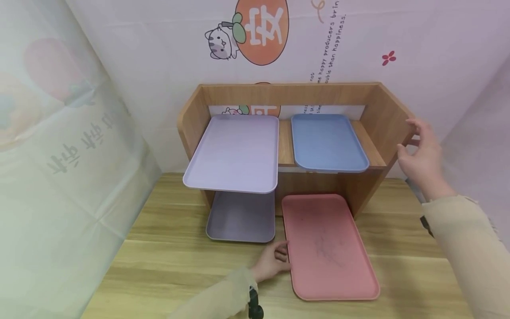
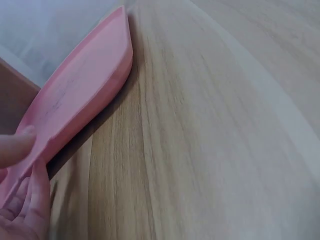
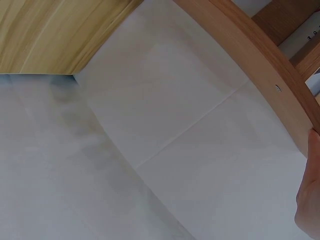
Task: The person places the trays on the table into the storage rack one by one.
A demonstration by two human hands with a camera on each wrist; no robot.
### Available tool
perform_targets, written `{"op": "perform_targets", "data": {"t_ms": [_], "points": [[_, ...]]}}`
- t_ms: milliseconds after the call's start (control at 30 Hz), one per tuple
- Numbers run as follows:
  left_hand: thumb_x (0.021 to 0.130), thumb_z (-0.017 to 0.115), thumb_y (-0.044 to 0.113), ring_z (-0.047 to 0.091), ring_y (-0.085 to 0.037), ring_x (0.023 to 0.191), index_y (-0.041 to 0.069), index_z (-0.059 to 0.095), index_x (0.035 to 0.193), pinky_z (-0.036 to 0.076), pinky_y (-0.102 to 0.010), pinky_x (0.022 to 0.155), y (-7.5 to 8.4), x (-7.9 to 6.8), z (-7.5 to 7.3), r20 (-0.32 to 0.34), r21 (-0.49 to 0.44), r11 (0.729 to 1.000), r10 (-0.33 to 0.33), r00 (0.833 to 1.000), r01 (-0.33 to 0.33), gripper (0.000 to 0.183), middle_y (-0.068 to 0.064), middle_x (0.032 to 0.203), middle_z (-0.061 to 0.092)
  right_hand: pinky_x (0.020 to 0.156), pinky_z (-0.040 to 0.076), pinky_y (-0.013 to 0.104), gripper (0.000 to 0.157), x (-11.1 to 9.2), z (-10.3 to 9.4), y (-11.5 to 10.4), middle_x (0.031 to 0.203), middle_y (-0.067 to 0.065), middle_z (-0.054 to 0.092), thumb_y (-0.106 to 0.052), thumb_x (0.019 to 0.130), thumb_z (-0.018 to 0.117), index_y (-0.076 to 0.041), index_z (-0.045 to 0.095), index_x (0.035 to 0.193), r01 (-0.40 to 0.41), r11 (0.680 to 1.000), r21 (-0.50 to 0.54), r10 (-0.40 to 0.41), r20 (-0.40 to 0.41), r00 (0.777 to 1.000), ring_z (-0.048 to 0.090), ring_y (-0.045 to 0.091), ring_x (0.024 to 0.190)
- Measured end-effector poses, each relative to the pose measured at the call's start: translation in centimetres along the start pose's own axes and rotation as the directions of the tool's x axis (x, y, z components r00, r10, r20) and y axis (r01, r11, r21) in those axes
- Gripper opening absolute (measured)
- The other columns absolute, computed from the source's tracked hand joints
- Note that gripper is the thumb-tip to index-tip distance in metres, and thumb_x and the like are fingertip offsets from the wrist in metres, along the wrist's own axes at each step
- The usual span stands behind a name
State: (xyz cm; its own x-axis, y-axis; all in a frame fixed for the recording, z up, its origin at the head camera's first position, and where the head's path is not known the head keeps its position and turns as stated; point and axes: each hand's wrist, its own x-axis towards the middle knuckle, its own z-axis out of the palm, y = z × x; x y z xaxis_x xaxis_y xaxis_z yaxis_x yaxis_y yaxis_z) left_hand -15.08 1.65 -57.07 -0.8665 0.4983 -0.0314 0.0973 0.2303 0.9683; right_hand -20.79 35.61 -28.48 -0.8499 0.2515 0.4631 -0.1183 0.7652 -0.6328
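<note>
A pink tray lies on the table, its far end inside the lower right bay of a wooden desktop shelf. My left hand holds the tray's left edge; close up, in the left wrist view, the thumb is over the rim and the fingers are at its outer side. My right hand grips the front edge of the shelf's right side panel, with part of its fingers hidden behind the wood. On the upper board rest a lilac tray at left and a blue tray at right, both jutting forward.
A greyish-purple tray sits in the lower left bay, under the lilac tray. Behind the shelf hangs a printed white cloth, which also lines both sides. The wood-grain table extends in front and to either side.
</note>
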Motion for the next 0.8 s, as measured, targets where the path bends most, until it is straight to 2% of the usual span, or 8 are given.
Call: {"op": "perform_targets", "data": {"t_ms": [67, 133, 267, 400, 533, 633, 733, 800], "points": [[0.075, 0.077, 0.006, 0.056, -0.008, 0.093, 0.005, 0.046, 0.137, 0.051, -0.018, 0.074, -0.3, -0.1, -0.1, 0.016, 0.112, 0.992, 0.050, 0.999, -0.052, 0.069, -0.006, 0.111, 0.056, 0.054, 0.033, 0.000, 0.064, -0.1, 0.0, 0.1, 0.144, 0.021, 0.036, 0.002, 0.088, 0.051, -0.013, 0.028, 0.146, -0.001, 1.000, -0.003, 0.001, 0.002, 1.000, 0.047, 0.049, 0.112], [0.075, 0.078, 0.011, 0.052, -0.012, 0.101, 0.010, 0.045, 0.138, 0.050, -0.020, 0.080, -0.2, -0.2, -0.1, 0.065, 0.228, 0.966, 0.108, 0.992, -0.120, 0.071, -0.007, 0.119, 0.051, 0.054, 0.033, 0.000, 0.064, -0.1, 0.0, 0.1, 0.144, 0.022, 0.036, 0.002, 0.088, 0.050, -0.012, 0.028, 0.146, 0.001, 1.000, 0.003, -0.001, 0.001, 1.000, 0.046, 0.050, 0.113], [0.076, 0.079, 0.028, 0.035, -0.027, 0.129, 0.023, 0.038, 0.144, 0.041, -0.039, 0.103, 0.4, -0.7, 0.2, 0.207, 0.459, 0.868, 0.100, 0.973, -0.187, 0.079, -0.011, 0.143, 0.031, 0.053, 0.033, 0.001, 0.064, -0.1, 0.1, 0.1, 0.144, 0.022, 0.035, 0.000, 0.089, 0.050, -0.015, 0.028, 0.147, -0.007, 1.000, -0.002, 0.007, 0.004, 1.000, 0.045, 0.050, 0.115], [0.073, 0.077, 0.048, 0.010, -0.037, 0.143, 0.027, 0.032, 0.147, 0.022, -0.057, 0.112, 1.4, -1.2, 0.5, 0.328, 0.635, 0.734, 0.025, 0.944, -0.241, 0.089, -0.017, 0.156, 0.011, 0.054, 0.034, 0.002, 0.064, -0.1, 0.1, 0.1, 0.144, 0.021, 0.036, -0.001, 0.089, 0.050, -0.017, 0.028, 0.147, -0.016, 1.000, -0.008, 0.016, 0.003, 1.000, 0.046, 0.048, 0.115], [0.072, 0.071, 0.062, -0.004, -0.036, 0.146, 0.027, 0.028, 0.149, 0.010, -0.058, 0.115, 1.5, -1.4, 0.9, 0.395, 0.745, 0.584, 0.004, 0.919, -0.323, 0.095, -0.019, 0.158, 0.000, 0.054, 0.034, 0.002, 0.064, 0.0, 0.1, 0.1, 0.144, 0.021, 0.036, 0.001, 0.089, 0.050, -0.014, 0.028, 0.146, -0.012, 1.000, -0.001, 0.012, 0.000, 1.000, 0.046, 0.048, 0.114], [0.071, 0.067, 0.068, -0.005, -0.033, 0.146, 0.027, 0.027, 0.150, 0.006, -0.055, 0.117, 1.3, -1.1, 1.3, 0.412, 0.791, 0.491, 0.012, 0.911, -0.365, 0.097, -0.020, 0.158, 0.001, 0.054, 0.034, 0.001, 0.063, -0.1, 0.1, 0.1, 0.142, 0.021, 0.037, 0.001, 0.089, 0.051, -0.013, 0.028, 0.146, -0.007, 1.000, -0.009, 0.007, -0.006, 1.000, 0.046, 0.046, 0.111], [0.069, 0.060, 0.076, 0.000, -0.032, 0.147, 0.028, 0.028, 0.149, 0.006, -0.053, 0.118, 1.2, -0.7, 1.6, 0.420, 0.836, 0.372, 0.037, 0.907, -0.402, 0.099, -0.020, 0.157, 0.009, 0.054, 0.034, 0.001, 0.063, -0.1, 0.1, 0.1, 0.140, 0.021, 0.039, 0.001, 0.088, 0.051, -0.013, 0.029, 0.146, 0.000, 1.000, -0.011, 0.000, -0.011, 1.000, 0.046, 0.045, 0.110], [0.068, 0.054, 0.082, 0.003, -0.032, 0.147, 0.029, 0.027, 0.150, 0.006, -0.051, 0.118, 1.0, -0.4, 1.7, 0.424, 0.862, 0.283, 0.052, 0.904, -0.420, 0.101, -0.019, 0.157, 0.012, 0.054, 0.034, 0.001, 0.063, 0.0, 0.1, 0.1, 0.140, 0.022, 0.038, 0.001, 0.089, 0.051, -0.013, 0.029, 0.146, 0.001, 1.000, -0.007, -0.002, -0.009, 1.000, 0.046, 0.047, 0.111]]}}
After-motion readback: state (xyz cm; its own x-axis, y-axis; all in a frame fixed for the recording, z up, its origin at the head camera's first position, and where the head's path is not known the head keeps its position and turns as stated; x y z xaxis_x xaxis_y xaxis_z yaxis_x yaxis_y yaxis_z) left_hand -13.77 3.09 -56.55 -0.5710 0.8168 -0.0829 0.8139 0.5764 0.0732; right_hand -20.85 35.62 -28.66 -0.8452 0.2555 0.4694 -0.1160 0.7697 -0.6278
